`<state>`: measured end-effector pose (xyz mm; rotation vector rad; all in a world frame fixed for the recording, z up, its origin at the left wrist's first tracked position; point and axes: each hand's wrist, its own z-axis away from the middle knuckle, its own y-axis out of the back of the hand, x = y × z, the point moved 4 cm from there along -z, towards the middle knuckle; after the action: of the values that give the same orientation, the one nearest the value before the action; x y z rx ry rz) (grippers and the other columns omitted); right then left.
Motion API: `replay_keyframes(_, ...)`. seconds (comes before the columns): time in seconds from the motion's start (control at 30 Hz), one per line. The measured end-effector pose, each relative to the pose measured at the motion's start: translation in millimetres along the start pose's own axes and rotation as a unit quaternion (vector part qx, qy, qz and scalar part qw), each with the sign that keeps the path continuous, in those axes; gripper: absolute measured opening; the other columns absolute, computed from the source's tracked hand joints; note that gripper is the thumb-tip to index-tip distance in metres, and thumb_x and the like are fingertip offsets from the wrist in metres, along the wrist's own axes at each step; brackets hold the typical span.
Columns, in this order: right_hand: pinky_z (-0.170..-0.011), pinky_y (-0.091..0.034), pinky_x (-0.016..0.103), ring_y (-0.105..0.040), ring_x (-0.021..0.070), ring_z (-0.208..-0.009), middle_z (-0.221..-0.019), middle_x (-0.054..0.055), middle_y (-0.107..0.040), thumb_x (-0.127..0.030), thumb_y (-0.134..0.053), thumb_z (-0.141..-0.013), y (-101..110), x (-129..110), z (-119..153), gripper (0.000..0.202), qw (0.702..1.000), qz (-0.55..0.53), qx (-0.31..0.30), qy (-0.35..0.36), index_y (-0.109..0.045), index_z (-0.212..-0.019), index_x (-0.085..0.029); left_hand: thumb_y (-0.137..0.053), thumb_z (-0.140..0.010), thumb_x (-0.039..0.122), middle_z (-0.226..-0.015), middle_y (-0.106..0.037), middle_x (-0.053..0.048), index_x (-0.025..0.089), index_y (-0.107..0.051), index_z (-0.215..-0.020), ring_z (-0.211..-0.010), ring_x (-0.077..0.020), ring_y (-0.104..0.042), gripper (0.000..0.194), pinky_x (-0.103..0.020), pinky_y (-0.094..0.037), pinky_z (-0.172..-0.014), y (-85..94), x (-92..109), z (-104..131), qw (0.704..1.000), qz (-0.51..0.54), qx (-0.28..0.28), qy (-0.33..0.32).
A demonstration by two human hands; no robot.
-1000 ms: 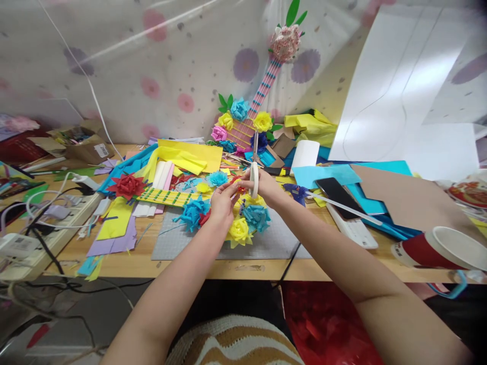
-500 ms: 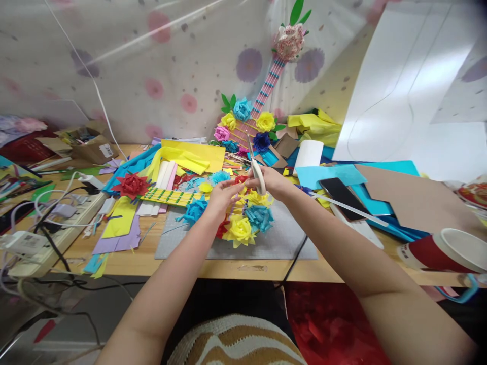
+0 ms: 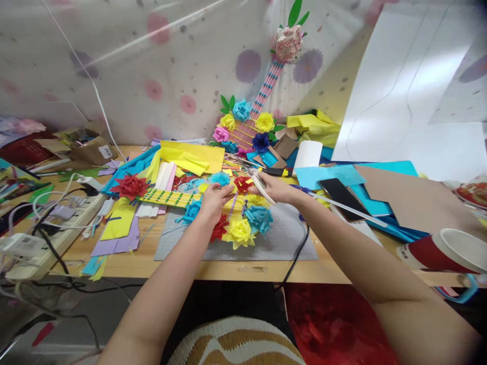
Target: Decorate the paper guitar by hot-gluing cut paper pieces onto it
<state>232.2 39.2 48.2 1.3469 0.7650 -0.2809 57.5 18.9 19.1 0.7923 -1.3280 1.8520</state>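
On a grey cutting mat lies a guitar-shaped paper craft with a yellow, green-barred neck. Its body carries a yellow paper flower, a blue one, red ones and more blue. My left hand is over the body's left side, thumb and fingers pinched at a small yellow paper piece. My right hand, right of a red paper flower, grips white-handled scissors with the blades pointing left and away from me. The fingers hide part of the craft.
A finished pink guitar craft leans on the curtain behind. A power strip with cables is at left. Paper scraps, a phone, cardboard and a red-white cup crowd the right. A black cable hangs over the front edge.
My hands have moved apart, the left one back to the left and the right one slightly right. The scissors have swung from nearly upright to lying lower, blades toward the left.
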Motion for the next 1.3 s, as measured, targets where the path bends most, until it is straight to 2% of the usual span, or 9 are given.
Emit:
replay_keyframes(0.1, -0.064, -0.038, 0.027, -0.056, 0.0202, -0.079, -0.092, 0.006, -0.062, -0.064, -0.059, -0.071, -4, 0, 11, 0.052, 0.992, 0.108, -0.069, 0.001, -0.050, -0.096, -0.020, -0.072, -0.060, 0.001, -0.062, -0.062, 0.005, 0.020, -0.038, -0.077, -0.060, -0.0087, -0.062, 0.041, -0.027, -0.052, -0.075, 2.2, -3, -1, 0.999, 0.045, 0.010, -0.006)
replay_keyframes(0.17, -0.064, -0.038, 0.027, -0.057, 0.0215, -0.083, -0.099, 0.008, -0.063, -0.065, -0.059, -0.071, -5, -5, 17, 0.054, 0.986, 0.141, -0.089, 0.002, -0.050, -0.100, -0.020, -0.070, -0.060, 0.001, -0.063, -0.063, 0.004, 0.019, -0.038, -0.076, -0.062, -0.0092, -0.063, 0.040, -0.027, -0.052, -0.075, 1.8, -4, -1, 0.999, 0.052, 0.004, -0.011)
replay_keyframes(0.3, -0.065, -0.037, 0.026, -0.058, 0.0218, -0.084, -0.104, 0.009, -0.064, -0.065, -0.058, -0.072, -3, -15, 21, 0.054, 0.981, 0.172, -0.091, 0.006, -0.051, -0.100, -0.020, -0.071, -0.057, 0.001, -0.062, -0.062, 0.005, 0.019, -0.039, -0.073, -0.064, -0.0091, -0.064, 0.040, -0.026, -0.051, -0.076, 1.5, -5, -2, 0.998, 0.057, -0.013, -0.020)
replay_keyframes(0.6, -0.059, -0.032, 0.025, -0.057, 0.0204, -0.077, -0.091, 0.007, -0.066, -0.066, -0.057, -0.071, -3, -18, 19, 0.050, 0.972, 0.214, -0.092, 0.015, -0.054, -0.090, -0.019, -0.071, -0.055, 0.002, -0.064, -0.064, 0.004, 0.019, -0.039, -0.072, -0.064, -0.0086, -0.064, 0.040, -0.025, -0.050, -0.077, 4.4, -5, -2, 0.999, 0.040, -0.018, -0.016)
replay_keyframes(1.17, -0.057, -0.028, 0.024, -0.051, 0.0155, -0.066, -0.079, 0.003, -0.064, -0.065, -0.058, -0.072, -1, -17, 20, 0.046, 0.976, 0.205, -0.061, 0.033, -0.055, -0.080, -0.020, -0.070, -0.057, -0.001, -0.062, -0.064, 0.003, 0.018, -0.040, -0.071, -0.066, -0.0097, -0.065, 0.038, -0.024, -0.051, -0.073, 3.9, -4, -2, 0.998, 0.053, -0.021, -0.011)
replay_keyframes(1.3, -0.057, -0.027, 0.024, -0.050, 0.0149, -0.065, -0.074, 0.003, -0.062, -0.064, -0.056, -0.073, 1, -13, 19, 0.044, 0.979, 0.196, -0.050, 0.031, -0.055, -0.076, -0.020, -0.071, -0.057, -0.001, -0.059, -0.062, 0.005, 0.018, -0.041, -0.072, -0.062, -0.0079, -0.063, 0.039, -0.023, -0.052, -0.072, 2.3, -2, -1, 0.998, 0.051, -0.022, -0.011)
